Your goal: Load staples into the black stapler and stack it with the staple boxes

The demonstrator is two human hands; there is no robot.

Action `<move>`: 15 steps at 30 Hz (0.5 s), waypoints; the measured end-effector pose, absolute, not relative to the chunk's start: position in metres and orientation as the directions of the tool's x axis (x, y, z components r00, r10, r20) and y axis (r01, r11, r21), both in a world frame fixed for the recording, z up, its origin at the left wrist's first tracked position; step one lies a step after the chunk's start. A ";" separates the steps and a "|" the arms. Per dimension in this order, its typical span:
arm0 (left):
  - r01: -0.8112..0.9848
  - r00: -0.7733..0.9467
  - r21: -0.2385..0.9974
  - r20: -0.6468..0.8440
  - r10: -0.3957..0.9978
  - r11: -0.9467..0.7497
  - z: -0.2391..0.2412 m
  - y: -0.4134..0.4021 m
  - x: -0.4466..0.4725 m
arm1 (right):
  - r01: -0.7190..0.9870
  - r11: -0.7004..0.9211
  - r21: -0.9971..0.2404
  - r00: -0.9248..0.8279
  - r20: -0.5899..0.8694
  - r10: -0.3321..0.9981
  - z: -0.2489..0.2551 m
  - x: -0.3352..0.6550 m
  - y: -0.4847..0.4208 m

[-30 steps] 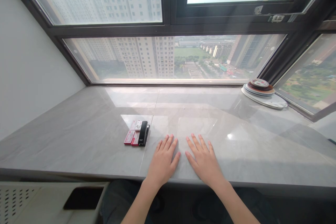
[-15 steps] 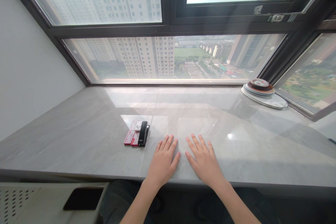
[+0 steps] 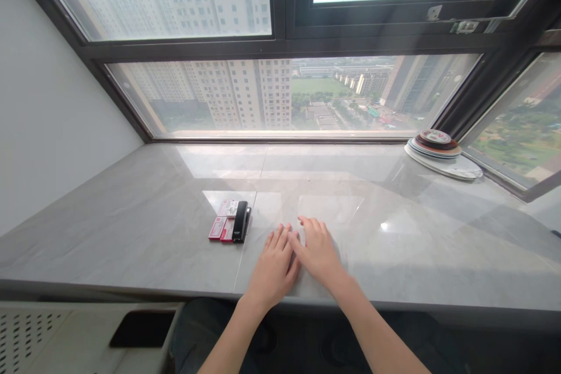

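Note:
My left hand [image 3: 272, 266] lies flat on the grey stone windowsill [image 3: 131, 234], fingers stretched out and empty. My right hand [image 3: 316, 251] is just right of it, close above or on the stone, fingers extended and turned leftward, its thumb side touching or nearly touching my left fingers; it holds nothing. A black stapler [image 3: 239, 221] lies a short way left of my left fingertips. Beside it sit red and white staple boxes [image 3: 221, 223].
A stack of plates [image 3: 438, 152] rests at the far right corner of the sill by the window frame. Large windows run along the back. A white wall closes the left side. A perforated white panel [image 3: 26, 333] lies below the sill's front edge.
My right hand has moved left and slightly forward, coming up against my left hand. My left hand has stayed flat in place. The stapler and boxes have not moved.

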State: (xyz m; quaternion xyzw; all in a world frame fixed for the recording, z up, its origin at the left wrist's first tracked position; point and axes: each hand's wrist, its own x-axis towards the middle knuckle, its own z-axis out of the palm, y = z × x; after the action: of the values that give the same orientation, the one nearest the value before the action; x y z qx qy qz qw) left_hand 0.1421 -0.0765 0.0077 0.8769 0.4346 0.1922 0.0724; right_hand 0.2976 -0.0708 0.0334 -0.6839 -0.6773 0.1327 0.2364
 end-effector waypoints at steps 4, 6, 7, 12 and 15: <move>0.729 0.548 0.329 0.246 0.800 -0.600 -0.011 -0.073 0.136 | 0.673 0.216 -0.707 -0.145 0.160 0.976 0.057 0.223 -0.020; 0.721 0.572 0.324 0.222 0.790 -0.613 -0.015 -0.073 0.134 | 0.657 0.201 -0.727 -0.207 0.083 0.975 0.060 0.192 0.007; 0.712 0.584 0.327 0.215 0.783 -0.621 -0.014 -0.074 0.134 | 0.671 0.187 -0.718 -0.217 0.051 0.975 0.059 0.181 0.020; 0.629 0.560 0.499 0.242 0.792 -0.597 0.023 -0.084 0.135 | 0.728 0.236 -0.644 -0.279 0.036 0.960 0.055 0.182 0.053; 0.553 0.490 0.642 0.266 0.830 -0.532 0.040 -0.089 0.133 | 0.733 0.283 -0.619 -0.292 0.091 0.952 0.055 0.226 0.047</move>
State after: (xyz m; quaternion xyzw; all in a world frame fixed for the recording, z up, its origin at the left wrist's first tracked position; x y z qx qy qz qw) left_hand 0.1331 -0.0890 0.0399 0.8279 0.4175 0.2838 0.2444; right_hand 0.2261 0.0465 0.0555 -0.5489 -0.7673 0.2387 0.2299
